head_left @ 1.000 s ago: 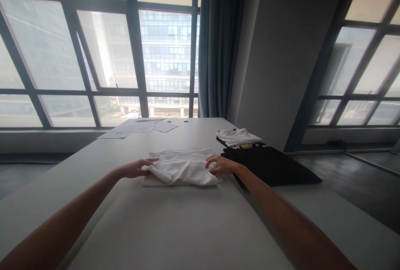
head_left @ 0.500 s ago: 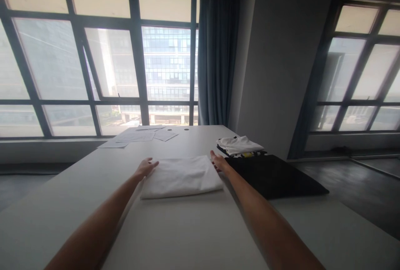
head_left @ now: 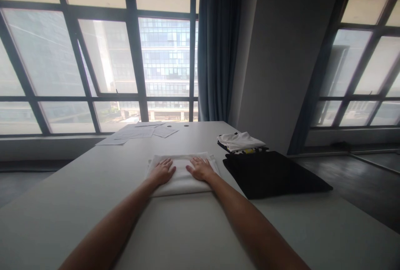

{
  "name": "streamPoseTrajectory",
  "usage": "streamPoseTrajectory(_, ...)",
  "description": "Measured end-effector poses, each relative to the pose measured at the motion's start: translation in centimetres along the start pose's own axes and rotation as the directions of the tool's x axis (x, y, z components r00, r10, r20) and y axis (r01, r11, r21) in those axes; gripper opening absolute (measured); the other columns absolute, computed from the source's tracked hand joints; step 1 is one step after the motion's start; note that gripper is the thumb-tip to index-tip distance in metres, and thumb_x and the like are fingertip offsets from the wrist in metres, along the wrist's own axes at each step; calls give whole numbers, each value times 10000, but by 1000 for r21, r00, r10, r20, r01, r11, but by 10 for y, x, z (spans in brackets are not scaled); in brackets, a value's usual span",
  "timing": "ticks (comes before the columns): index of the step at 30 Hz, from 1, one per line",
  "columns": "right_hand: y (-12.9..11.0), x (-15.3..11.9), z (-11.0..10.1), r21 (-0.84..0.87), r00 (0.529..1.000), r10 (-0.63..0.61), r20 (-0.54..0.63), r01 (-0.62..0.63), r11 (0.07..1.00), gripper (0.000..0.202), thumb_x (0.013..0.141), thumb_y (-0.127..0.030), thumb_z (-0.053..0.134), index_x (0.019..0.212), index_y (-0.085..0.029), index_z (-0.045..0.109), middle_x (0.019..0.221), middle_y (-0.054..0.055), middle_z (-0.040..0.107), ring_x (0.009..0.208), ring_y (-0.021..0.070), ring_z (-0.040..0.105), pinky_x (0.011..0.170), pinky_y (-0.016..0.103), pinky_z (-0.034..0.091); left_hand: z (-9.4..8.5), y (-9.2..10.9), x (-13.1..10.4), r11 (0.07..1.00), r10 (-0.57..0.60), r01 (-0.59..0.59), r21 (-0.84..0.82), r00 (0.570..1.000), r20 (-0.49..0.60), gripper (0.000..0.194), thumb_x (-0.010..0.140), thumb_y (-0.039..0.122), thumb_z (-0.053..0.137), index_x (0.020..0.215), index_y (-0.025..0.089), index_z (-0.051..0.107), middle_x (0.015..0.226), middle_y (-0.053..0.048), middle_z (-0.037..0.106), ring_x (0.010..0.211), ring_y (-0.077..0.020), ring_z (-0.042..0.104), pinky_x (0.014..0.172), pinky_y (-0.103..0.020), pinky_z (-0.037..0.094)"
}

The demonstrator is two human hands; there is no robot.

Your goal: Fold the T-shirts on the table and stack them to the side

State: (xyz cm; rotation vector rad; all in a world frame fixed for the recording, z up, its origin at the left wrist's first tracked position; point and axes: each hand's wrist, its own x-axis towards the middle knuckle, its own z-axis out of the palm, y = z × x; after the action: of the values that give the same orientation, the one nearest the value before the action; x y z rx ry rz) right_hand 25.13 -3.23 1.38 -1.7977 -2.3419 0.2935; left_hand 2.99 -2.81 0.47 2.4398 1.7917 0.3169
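Note:
A folded piece of white cloth lies flat on the table in front of me. My left hand rests palm down on its left part, fingers stretched out. On the right part lies my right hand, also flat with its fingers apart. Neither hand grips the cloth. Whether the cloth is a garment, I cannot tell. To the right of my right hand is a flat black folded cloth.
Behind the black cloth sits a small pile of crumpled fabric with a white cloth on top. Loose paper sheets lie at the far left of the white table. Windows and a blue curtain stand beyond.
Both hands have moved inward from the side edges of the white cloth onto its top and now lie flat. The view has tilted slightly downward.

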Motion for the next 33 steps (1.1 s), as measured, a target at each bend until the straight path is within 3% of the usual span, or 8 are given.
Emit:
streamPoseTrajectory(5,29,-5,-3,31,977,211,-11,-211,977,772,944,-661,254,1566,-205,256,1645,80,142,1514,248,76,1185,537,10,-2,-30,-7,984,-180,180,-6,983,24,886,887,739,280,1541,144,330,1631,-122,158,1508,-320,126,1177,-538,190)
streamPoseTrajectory(10,40,-5,0,85,947,316,-55,-311,947,843,928,-672,289,1574,-136,204,1640,140,127,1512,270,80,1181,544,50,-2,-32,-9,951,-308,307,-26,951,-29,1000,819,829,286,1555,153,300,1631,-146,154,1487,-387,169,1153,-574,209)
streamPoseTrajectory(16,48,-10,2,131,955,252,-156,-233,964,765,966,-569,325,1538,-63,281,1610,180,231,1495,251,168,1193,427,132,-6,-27,-13,946,-324,323,-35,945,-47,923,875,752,277,1552,125,291,1631,-161,147,1484,-380,186,1160,-562,197)
streamPoseTrajectory(19,52,-18,-2,93,931,313,-187,-301,949,716,976,-530,340,1502,-45,341,1556,216,332,1440,294,294,1146,393,240,-8,-24,-21,959,-282,281,-30,958,-57,849,898,726,245,1541,178,333,1635,-125,169,1487,-382,171,1147,-586,206)
streamPoseTrajectory(24,49,-34,-5,33,896,383,-224,-386,922,653,993,-532,280,1392,-60,489,1407,246,498,1326,338,433,1061,426,323,-10,-18,-31,974,-227,227,5,973,37,841,884,741,269,1537,218,351,1642,-95,155,1499,-386,98,1148,-601,182)
streamPoseTrajectory(27,47,-38,-5,28,900,373,-224,-376,926,668,999,-532,252,1428,-61,455,1443,235,473,1333,327,428,1073,418,309,-10,-19,-33,976,-216,217,30,976,-10,826,906,704,267,1554,193,307,1645,-115,119,1502,-369,108,1156,-592,164)
streamPoseTrajectory(31,46,-39,-4,21,925,354,-135,-355,935,717,1000,-555,213,1504,-65,353,1561,201,334,1435,306,296,1147,432,209,-8,-20,-39,980,-199,198,16,980,16,777,931,666,239,1542,195,331,1638,-104,174,1510,-331,97,1159,-567,186)
streamPoseTrajectory(33,43,-41,-5,15,916,368,-164,-370,929,704,998,-553,228,1484,-70,387,1535,208,374,1421,305,324,1133,432,238,-6,-19,-44,976,-217,218,26,976,-20,752,942,641,240,1533,188,351,1640,-108,168,1505,-345,117,1155,-579,187)
